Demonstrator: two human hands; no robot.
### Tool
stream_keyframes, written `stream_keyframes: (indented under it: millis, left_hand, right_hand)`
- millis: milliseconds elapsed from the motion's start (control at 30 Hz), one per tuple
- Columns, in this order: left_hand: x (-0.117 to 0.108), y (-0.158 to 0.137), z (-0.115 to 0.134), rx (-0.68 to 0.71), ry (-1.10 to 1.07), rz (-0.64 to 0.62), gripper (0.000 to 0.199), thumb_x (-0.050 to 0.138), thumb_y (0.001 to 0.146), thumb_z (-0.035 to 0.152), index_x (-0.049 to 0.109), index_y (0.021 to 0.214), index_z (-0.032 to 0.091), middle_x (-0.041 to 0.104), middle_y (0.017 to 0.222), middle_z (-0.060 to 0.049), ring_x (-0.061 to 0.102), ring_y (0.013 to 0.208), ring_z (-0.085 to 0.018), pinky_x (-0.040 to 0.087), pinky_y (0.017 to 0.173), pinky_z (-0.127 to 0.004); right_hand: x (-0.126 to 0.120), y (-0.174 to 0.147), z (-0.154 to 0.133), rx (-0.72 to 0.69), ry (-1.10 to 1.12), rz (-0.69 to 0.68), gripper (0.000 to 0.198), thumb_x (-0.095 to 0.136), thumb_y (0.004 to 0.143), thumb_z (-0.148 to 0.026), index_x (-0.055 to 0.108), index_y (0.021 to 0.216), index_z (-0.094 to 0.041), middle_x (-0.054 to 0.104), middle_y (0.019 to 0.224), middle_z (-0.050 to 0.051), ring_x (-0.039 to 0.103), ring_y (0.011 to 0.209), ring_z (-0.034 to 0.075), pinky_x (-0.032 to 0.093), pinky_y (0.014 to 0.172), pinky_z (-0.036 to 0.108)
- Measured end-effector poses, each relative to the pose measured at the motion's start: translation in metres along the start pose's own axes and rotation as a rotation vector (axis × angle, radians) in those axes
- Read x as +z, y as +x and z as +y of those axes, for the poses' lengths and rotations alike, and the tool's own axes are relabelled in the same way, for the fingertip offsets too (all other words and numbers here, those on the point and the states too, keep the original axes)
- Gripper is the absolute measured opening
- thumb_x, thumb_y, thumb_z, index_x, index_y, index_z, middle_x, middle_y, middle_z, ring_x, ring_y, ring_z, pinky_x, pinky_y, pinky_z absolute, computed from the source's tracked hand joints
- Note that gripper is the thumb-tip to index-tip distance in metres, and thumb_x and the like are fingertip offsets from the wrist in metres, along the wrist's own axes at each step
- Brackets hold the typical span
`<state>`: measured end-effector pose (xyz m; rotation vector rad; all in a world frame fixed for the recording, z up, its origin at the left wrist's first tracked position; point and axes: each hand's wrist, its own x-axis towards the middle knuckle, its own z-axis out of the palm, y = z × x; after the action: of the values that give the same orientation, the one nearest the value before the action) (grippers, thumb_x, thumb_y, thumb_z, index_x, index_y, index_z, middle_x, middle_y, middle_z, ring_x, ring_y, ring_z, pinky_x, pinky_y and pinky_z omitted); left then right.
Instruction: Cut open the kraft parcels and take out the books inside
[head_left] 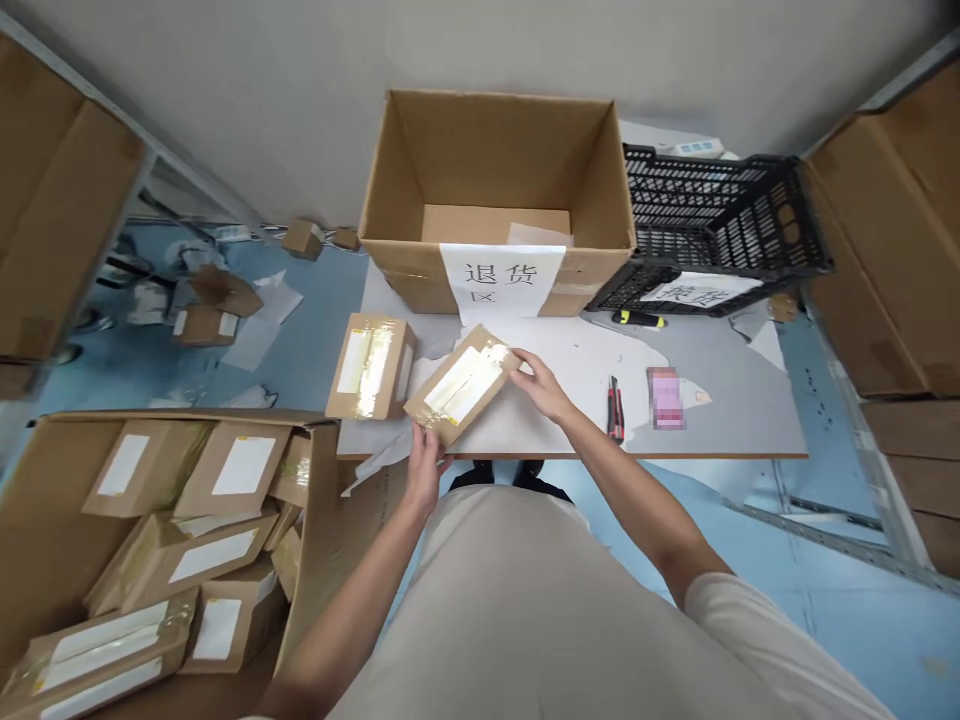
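The person's left hand (426,468) and right hand (540,385) held a brown rectangular cardboard parcel (451,414) between them, over the near middle of a long pale grey bench (742,390). The left hand pinched its near corner, the fingers against the cardboard; the right hand gripped its far right end, fingers curved round the edge. The parcel sat turned at a slant, its white label and shiny clear tape facing up; whether its underside touched the bench could not be told.

Just to its left stood a second taped brown cardboard parcel (400,372), also labelled white. Beyond them, at the far side, was a large open brown cardboard box (409,275) with a white paper sign (501,300) in black characters on its near wall. To that box's right stood a black slatted plastic crate (757,271). Near the crate lay a black and yellow cutter (637,319); nearer, to the right of the right hand, lay a red and black utility knife (615,412), with a blurred pink item (665,398) beside it. At the near left, a big open carton (321,500) held many labelled brown parcels (217,628).
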<state>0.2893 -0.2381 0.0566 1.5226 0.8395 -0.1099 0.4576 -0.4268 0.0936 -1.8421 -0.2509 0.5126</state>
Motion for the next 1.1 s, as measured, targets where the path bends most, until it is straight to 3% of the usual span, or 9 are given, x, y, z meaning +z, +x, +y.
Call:
stream_keyframes:
  millis: [167, 300, 433, 533, 667, 767, 900, 1100]
  left_hand:
    - [0.042, 0.019, 0.015, 0.089, 0.041, -0.197, 0.081, 0.065, 0.077, 0.054, 0.028, 0.147, 0.033, 0.052, 0.139, -0.004, 0.056, 0.118, -0.025, 0.051, 0.088, -0.034]
    - [0.078, 0.053, 0.024, 0.206, 0.132, -0.35, 0.075, 0.068, 0.076, 0.038, 0.038, 0.143, 0.025, 0.054, 0.137, -0.005, 0.052, 0.124, -0.026, 0.045, 0.099, -0.037]
    - [0.091, 0.077, 0.019, 0.267, 0.301, -0.447, 0.069, 0.059, 0.083, 0.037, 0.033, 0.146, 0.024, 0.049, 0.142, -0.004, 0.045, 0.131, -0.022, 0.034, 0.109, -0.035]
    - [0.091, 0.079, 0.011, 0.287, 0.36, -0.46, 0.069, 0.052, 0.087, 0.043, 0.025, 0.149, 0.024, 0.04, 0.148, -0.004, 0.043, 0.133, -0.021, 0.031, 0.111, -0.033]
    - [0.095, 0.071, 0.001, 0.276, 0.33, -0.389, 0.069, 0.046, 0.09, 0.049, 0.024, 0.149, 0.023, 0.033, 0.152, -0.007, 0.048, 0.128, -0.024, 0.031, 0.111, -0.037]
    - [0.1, 0.07, -0.008, 0.306, 0.232, -0.405, 0.08, 0.055, 0.085, 0.05, 0.019, 0.15, 0.023, 0.029, 0.154, -0.009, 0.043, 0.132, -0.026, 0.032, 0.111, -0.038]
    - [0.104, 0.078, -0.026, 0.304, 0.215, -0.426, 0.103, 0.074, 0.07, 0.04, 0.013, 0.151, 0.024, 0.038, 0.149, -0.012, 0.043, 0.132, -0.028, 0.036, 0.107, -0.042]
    - [0.108, 0.082, -0.042, 0.306, 0.289, -0.351, 0.07, 0.059, 0.08, 0.034, 0.033, 0.145, 0.021, 0.057, 0.131, -0.01, 0.058, 0.114, -0.024, 0.045, 0.096, -0.039]
  right_hand:
    - [-0.044, -0.09, 0.053, 0.137, 0.177, 0.29, 0.069, 0.053, 0.081, -0.061, 0.04, 0.139, -0.026, 0.04, 0.145, 0.009, 0.052, 0.121, 0.024, 0.047, 0.098, 0.038]
    - [-0.053, -0.124, 0.091, 0.201, 0.217, 0.427, 0.073, 0.053, 0.08, -0.061, 0.035, 0.142, -0.027, 0.033, 0.15, 0.011, 0.053, 0.12, 0.026, 0.05, 0.094, 0.041]
    - [-0.057, -0.125, 0.116, 0.166, 0.232, 0.456, 0.076, 0.062, 0.074, -0.056, 0.038, 0.14, -0.025, 0.036, 0.147, 0.013, 0.054, 0.118, 0.028, 0.05, 0.094, 0.044]
    - [-0.063, -0.12, 0.128, 0.139, 0.225, 0.45, 0.072, 0.066, 0.074, -0.049, 0.041, 0.137, -0.024, 0.043, 0.141, 0.013, 0.06, 0.109, 0.026, 0.051, 0.092, 0.044]
    - [-0.075, -0.114, 0.14, 0.201, 0.079, 0.4, 0.067, 0.065, 0.073, -0.044, 0.044, 0.133, -0.025, 0.052, 0.131, 0.012, 0.066, 0.086, 0.021, 0.056, 0.078, 0.042]
    - [-0.085, -0.106, 0.149, 0.257, -0.112, 0.384, 0.061, 0.069, 0.068, -0.041, 0.051, 0.123, -0.022, 0.053, 0.127, 0.014, 0.062, 0.094, 0.025, 0.055, 0.077, 0.042]
    - [-0.092, -0.092, 0.159, 0.274, -0.107, 0.28, 0.066, 0.072, 0.064, -0.032, 0.047, 0.124, -0.021, 0.048, 0.134, 0.016, 0.052, 0.119, 0.03, 0.052, 0.087, 0.045]
    - [-0.087, -0.078, 0.158, 0.248, -0.002, 0.234, 0.054, 0.06, 0.074, -0.024, 0.041, 0.125, -0.023, 0.057, 0.125, 0.013, 0.061, 0.109, 0.024, 0.051, 0.092, 0.043]
